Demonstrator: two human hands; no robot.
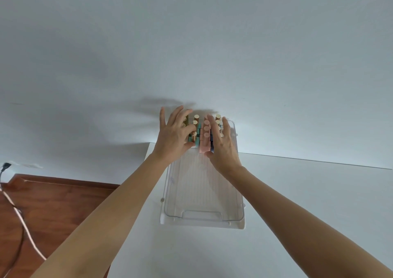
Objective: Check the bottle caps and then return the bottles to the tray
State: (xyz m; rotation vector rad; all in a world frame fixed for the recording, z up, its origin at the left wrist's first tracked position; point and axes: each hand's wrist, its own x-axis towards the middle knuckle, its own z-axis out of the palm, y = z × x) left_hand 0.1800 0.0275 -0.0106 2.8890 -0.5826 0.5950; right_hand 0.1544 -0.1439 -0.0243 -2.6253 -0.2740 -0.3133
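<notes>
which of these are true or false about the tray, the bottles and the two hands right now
1. The bottles stand grouped at the far end of the clear tray. True.
2. The near half of the tray is packed with bottles. False: it holds none.
3. Both hands are over the bottles, fingers spread. True: left hand, right hand.
4. The tray sits on the wooden floor. False: it rests on the white table.
5. The pink bottles are between the hands. True.

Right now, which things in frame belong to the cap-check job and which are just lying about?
Job: small gold-capped bottles, packed at the far end of the clear plastic tray; left hand and right hand, fingers spread over them.

Lying about: black cable and pale cord on the wooden floor.
</notes>
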